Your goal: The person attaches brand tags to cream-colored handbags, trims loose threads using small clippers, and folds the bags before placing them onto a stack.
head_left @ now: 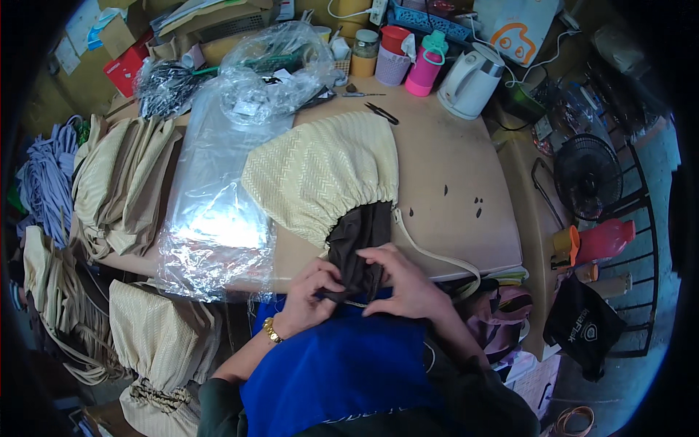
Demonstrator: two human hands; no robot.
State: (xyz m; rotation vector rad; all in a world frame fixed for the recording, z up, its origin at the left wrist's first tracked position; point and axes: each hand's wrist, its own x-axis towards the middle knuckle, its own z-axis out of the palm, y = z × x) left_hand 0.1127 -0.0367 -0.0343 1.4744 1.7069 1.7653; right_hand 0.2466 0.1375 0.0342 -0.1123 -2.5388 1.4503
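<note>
A cream woven drawstring bag (320, 160) lies on the table, its gathered mouth toward me. Dark brown lining (357, 240) spills out of that mouth down to the table's front edge. My left hand (309, 295) is closed, its curled fingers gripping the lining's left side. On the other side, my right hand (404, 284) has thumb and fingers spread apart, the fingertips touching the dark cloth. From the right of the mouth a cream strap (429, 251) curves over the table edge. The lining's lower end is partly hidden between my hands.
Clear plastic sheets (218, 175) lie left of the bag, beside a stack of cream bags (120, 182). More cream bags (156, 328) hang below the table edge. Small black thread snips (382, 113), a pink bottle (426, 65) and a white kettle (470, 80) are at the back.
</note>
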